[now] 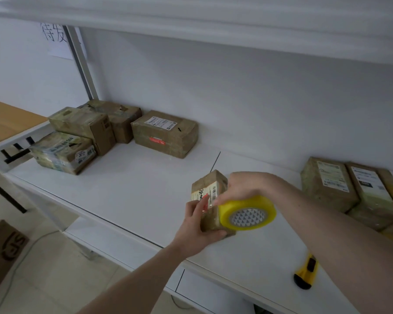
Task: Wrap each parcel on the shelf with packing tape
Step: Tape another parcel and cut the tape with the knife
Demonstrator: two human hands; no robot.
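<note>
A small parcel [210, 200] stands on end between the hands, left hand [196, 225] gripping its near side, right hand [243, 189] holding the yellow tape roll [247, 213] against its right.

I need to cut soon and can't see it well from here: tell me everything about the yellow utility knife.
The yellow utility knife lies flat near the front edge of the white shelf, right of the parcel being taped and beside the right forearm. Its body looks like yellow plastic with a black end and a black slider. Whether the blade is out cannot be told. Neither hand touches it.
</note>
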